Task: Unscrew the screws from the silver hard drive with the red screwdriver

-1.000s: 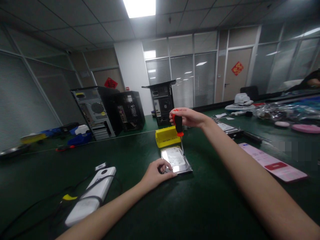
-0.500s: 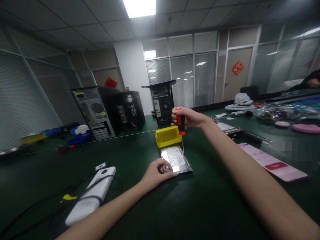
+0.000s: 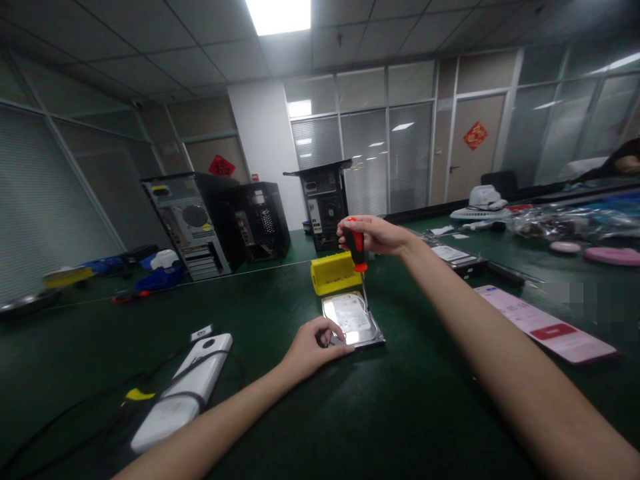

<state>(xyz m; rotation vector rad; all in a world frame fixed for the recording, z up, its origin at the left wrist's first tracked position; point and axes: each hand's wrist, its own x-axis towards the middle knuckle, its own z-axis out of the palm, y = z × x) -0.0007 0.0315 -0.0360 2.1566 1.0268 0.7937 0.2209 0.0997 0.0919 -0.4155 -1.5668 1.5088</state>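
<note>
A silver hard drive lies flat on the green table, label side up. My left hand grips its near left corner, the fingers curled over the top and the thumb along the front edge. In my right hand is a red and black screwdriver, held by its handle. Its shaft points down, and the tip meets the drive's right edge; the screw beneath is too small to make out. Just behind the drive stands a yellow tray with small bits in it.
Several computer cases stand at the back left. A white power bank with a black cable lies at left. To the right are a pink phone-shaped panel, another drive and plastic bags. A person's arm shows at far right.
The top of the screwdriver has tipped slightly to the left with my right hand, while its tip stays at the drive's right edge. My left hand and the drive have not moved.
</note>
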